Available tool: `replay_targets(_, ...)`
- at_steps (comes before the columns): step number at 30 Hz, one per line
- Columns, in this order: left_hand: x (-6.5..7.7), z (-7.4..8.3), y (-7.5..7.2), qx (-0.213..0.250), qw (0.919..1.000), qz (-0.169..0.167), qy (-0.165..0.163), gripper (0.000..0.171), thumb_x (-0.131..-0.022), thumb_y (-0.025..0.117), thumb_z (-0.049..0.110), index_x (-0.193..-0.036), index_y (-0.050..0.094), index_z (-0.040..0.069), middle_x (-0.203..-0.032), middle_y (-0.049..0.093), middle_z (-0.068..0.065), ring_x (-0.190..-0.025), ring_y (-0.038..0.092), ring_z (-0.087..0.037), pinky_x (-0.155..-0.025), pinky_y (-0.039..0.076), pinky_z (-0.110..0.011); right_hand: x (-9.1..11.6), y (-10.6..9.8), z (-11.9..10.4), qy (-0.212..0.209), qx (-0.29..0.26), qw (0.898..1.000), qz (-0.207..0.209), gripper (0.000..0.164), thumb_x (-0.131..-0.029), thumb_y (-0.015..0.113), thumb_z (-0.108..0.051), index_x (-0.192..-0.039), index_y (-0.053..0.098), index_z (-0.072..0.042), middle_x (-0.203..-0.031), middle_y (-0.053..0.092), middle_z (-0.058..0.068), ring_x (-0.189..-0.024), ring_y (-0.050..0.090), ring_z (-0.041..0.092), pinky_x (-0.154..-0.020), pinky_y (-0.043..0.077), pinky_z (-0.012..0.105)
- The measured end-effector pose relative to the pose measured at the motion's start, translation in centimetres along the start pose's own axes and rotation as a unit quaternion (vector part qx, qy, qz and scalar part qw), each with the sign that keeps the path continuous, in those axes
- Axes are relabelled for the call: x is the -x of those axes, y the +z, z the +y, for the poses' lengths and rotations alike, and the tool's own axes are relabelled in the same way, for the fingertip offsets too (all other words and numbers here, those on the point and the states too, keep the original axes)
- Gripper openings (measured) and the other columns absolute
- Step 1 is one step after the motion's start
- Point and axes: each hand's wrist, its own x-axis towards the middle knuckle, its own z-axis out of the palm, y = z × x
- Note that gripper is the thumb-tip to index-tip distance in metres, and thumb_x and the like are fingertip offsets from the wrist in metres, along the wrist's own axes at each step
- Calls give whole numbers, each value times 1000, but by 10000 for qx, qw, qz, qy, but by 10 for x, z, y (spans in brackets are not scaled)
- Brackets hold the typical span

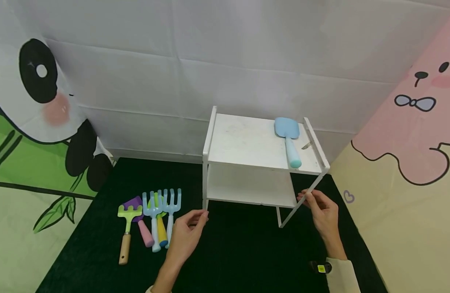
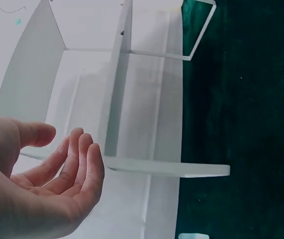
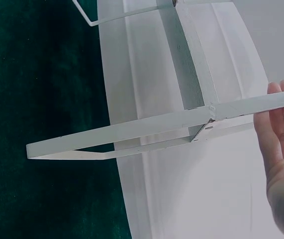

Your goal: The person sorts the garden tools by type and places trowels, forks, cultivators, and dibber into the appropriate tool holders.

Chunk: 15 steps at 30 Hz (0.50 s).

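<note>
A white two-tier shelf [image 1: 246, 138] with flat side frames stands in the middle of the head view. My right hand [image 1: 323, 211] holds its right side frame, with fingers passing behind the white bar [image 3: 156, 122] in the right wrist view; the thumb is out of that view. My left hand [image 1: 188, 232] is by the shelf's left leg, its fingertips close to the leg's lower end. In the left wrist view, thumb and loosely bent fingers [image 2: 89, 164] stand apart with nothing between them. A light blue toy shovel [image 1: 288, 132] lies on the top board, toward the right.
Left of the shelf, on the dark green cloth [image 1: 239, 252], lie blue toy forks [image 1: 155, 228], a green fork with a wooden handle [image 1: 125, 244], a pink-handled purple tool [image 1: 146, 234] and a yellow-handled tool [image 1: 161, 232]. White fabric [image 1: 137, 89] hangs behind; printed cartoon panels flank both sides.
</note>
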Motion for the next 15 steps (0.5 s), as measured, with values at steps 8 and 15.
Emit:
replay_targets(8, 3, -17, -9, -170, 9993, 176, -298, 26, -105, 60, 24, -120, 70, 5, -107, 73, -7, -98, 69, -21, -85, 59, -37, -2, 0, 0, -163, -58, 9998, -37, 18, -104, 52, 7, -112, 64, 17, -104, 76, -7, -94, 74, 8, -87, 57, 21)
replay_targets(15, 4, -31, -21, -337, 9972, 421, -511, 24, -105, 60, 20, -119, 70, 4, -108, 73, -9, -99, 69, -25, -86, 59, -37, -1, 0, 1, -127, -194, 9997, -12, 17, -103, 52, 10, -111, 64, 18, -104, 76, -3, -93, 74, 9, -87, 57, 21)
